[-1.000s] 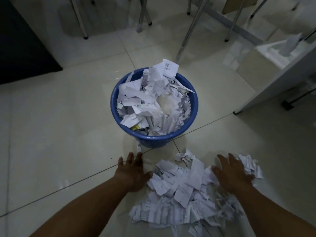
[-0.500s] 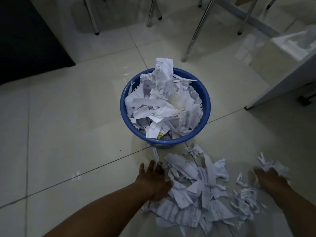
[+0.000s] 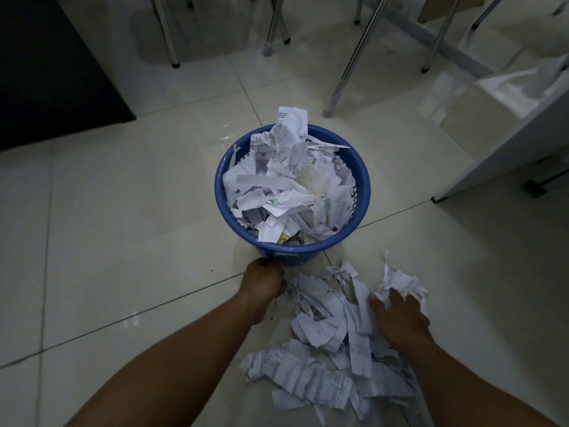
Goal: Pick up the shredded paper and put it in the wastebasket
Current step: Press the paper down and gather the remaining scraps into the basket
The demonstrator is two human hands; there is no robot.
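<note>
Dim room, pale tiled floor (image 3: 123, 226), head cam looking down. Blue wastebasket (image 3: 365, 192) stands upright on the floor approx centre, already stuffed w/ torn paper heaped above the rim; one printed sheet sticks up at its far edge. Mesh wall visible inside near the right rim.

Shredded paper (image 3: 332, 343) lies in a loose pile on the floor just in front of the basket, spread toward the near edge of view; strips overlap, some crumpled, printed lines on several. Far end of pile sits near the basket base, can't tell if touching.

Left hand (image 3: 263, 280) is at the left-far corner of the pile, right below the basket's near wall, fingers curled in and knuckles up. Looks closed into a loose fist against the paper edge; whether it grips any strips can't tell, fingers hidden under the hand.

Right hand (image 3: 398, 315) rests palm-down on the right side of the pile, fingers spread wide over a crumpled wad, thumb pointing left. Pressing on paper, not closed round it.

Both forearms bare, coming in from the near edge.

Bkgd: metal chair legs (image 3: 354, 57) on the far floor, dark mat (image 3: 52, 72) at far left, white cabinet panel (image 3: 508, 149) at right.
</note>
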